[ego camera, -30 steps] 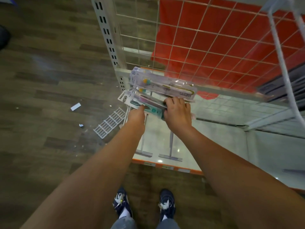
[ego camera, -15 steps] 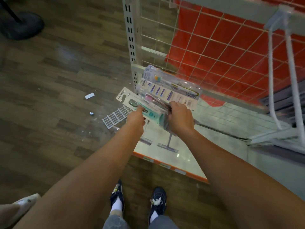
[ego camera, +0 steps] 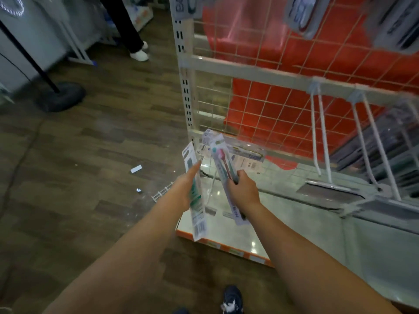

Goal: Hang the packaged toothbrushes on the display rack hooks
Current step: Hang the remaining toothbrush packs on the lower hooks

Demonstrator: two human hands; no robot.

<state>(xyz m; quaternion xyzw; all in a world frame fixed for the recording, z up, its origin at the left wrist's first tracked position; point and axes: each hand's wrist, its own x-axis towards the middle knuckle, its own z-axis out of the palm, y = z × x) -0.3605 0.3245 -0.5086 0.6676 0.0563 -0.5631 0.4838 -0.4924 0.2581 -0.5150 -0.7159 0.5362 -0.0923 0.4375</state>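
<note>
Before the wire rack point(ego camera: 260, 71), left hand point(ego camera: 181, 189) grips one toothbrush pack point(ego camera: 196, 214), right hand point(ego camera: 243, 191) clutches several packs point(ego camera: 223, 164)

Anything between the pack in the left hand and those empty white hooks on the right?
Nothing visible blocks it. The green toothbrush pack in the left hand has open air toward the bare hooks; only the right hand and its packs sit partway across.

Two upright toothbrush packs point(ego camera: 195, 196) point(ego camera: 223, 175), slightly apart

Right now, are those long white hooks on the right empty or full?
Empty. The long white hooks stick out bare, with no package on them. The toothbrush packs are in the person's hands.
</note>
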